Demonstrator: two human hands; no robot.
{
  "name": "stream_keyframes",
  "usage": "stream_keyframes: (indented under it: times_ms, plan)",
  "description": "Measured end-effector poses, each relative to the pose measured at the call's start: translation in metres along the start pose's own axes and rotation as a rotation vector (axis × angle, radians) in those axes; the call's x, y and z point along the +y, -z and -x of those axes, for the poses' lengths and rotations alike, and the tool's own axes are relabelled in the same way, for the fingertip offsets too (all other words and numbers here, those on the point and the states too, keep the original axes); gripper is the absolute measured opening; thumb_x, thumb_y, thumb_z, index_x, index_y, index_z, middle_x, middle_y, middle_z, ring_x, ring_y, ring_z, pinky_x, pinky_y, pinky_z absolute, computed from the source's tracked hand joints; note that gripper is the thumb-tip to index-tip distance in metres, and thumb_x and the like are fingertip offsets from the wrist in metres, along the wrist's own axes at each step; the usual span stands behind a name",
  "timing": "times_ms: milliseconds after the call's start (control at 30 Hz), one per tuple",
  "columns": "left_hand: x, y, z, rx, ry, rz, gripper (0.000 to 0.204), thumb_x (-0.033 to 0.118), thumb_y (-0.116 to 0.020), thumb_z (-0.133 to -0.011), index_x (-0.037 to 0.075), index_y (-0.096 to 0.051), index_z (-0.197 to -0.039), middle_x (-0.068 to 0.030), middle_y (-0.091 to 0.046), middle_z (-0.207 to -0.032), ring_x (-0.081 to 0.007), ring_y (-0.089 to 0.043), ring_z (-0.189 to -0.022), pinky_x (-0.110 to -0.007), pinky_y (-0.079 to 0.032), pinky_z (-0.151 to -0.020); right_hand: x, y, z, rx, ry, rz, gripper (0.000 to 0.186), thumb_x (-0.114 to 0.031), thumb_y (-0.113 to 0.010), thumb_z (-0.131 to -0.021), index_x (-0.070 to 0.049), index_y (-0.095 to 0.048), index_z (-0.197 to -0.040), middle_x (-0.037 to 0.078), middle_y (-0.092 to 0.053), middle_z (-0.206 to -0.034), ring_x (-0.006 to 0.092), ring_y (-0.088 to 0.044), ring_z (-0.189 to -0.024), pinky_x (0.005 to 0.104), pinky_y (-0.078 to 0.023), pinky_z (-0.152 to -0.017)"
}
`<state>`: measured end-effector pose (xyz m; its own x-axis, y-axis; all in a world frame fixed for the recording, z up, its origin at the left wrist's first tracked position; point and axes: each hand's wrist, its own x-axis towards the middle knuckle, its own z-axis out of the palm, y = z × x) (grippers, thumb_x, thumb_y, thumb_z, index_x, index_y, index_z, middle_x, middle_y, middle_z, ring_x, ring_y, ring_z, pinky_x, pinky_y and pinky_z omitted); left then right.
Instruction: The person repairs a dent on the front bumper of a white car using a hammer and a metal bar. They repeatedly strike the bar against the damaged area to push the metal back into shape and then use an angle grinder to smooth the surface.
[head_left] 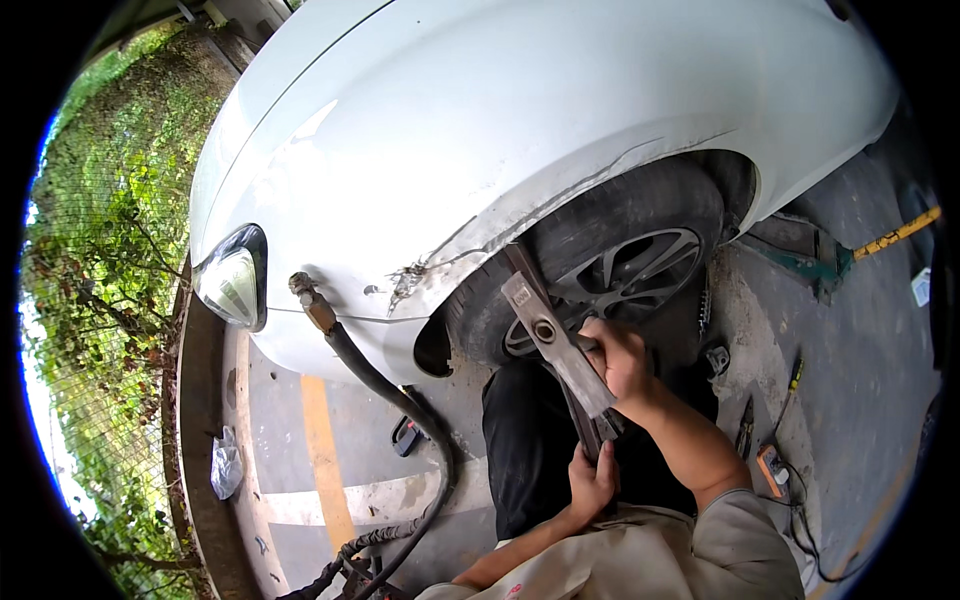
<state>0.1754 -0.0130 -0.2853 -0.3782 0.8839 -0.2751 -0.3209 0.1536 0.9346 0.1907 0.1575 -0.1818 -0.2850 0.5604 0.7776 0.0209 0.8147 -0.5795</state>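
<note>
My right hand (pixel 620 362) is closed on a grey metal tool (pixel 555 349) with a round hole in its middle, held slanting over a long dark metal bar (pixel 522 264). My left hand (pixel 593 480) is closed round the lower end of that bar, below my right hand. The bar reaches up to the wheel arch of a white car (pixel 420 150), in front of the tyre (pixel 640 210). The fender shows scrapes and a damaged patch (pixel 408 280). A thick black cable (pixel 380 385) runs to a fitting (pixel 315 300) attached to the fender left of that patch.
A green floor jack (pixel 830 265) with a yellow handle stands at the right. An orange meter (pixel 772 468), wires and small tools lie on the concrete floor at my right. A black tool (pixel 408 436) and a plastic bag (pixel 226 465) lie at the left, near a kerb and mesh fence (pixel 120 250).
</note>
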Motion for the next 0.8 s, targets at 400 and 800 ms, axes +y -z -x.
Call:
stream_keyframes:
  times_ms: [400,800]
  plan:
    - [-0.035,-0.01,-0.012,0.055,-0.105,-0.04,0.02,0.019,-0.054,-0.096,-0.001,-0.05,-0.092,-0.002,-0.053,-0.054,-0.0091,-0.051,-0.043,-0.026,-0.039,-0.039,0.018,-0.009,-0.016,0.01,0.125,0.179,0.03,-0.027,-0.069,-0.081,-0.006,-0.051,-0.072,0.008,-0.051,-0.059,0.0277,-0.055,-0.051,0.0362,-0.043,-0.045]
    - [-0.012,0.005,-0.007,-0.014,-0.028,-0.013,0.02,0.02,-0.055,-0.096,0.005,-0.045,-0.089,0.0011,-0.047,-0.051,-0.0079,-0.044,-0.038,-0.024,-0.035,-0.035,0.025,-0.018,-0.02,-0.094,0.137,0.296,0.029,-0.03,-0.067,-0.084,-0.008,-0.052,-0.073,0.009,-0.053,-0.061,0.0304,-0.055,-0.053,0.0384,-0.044,-0.048]
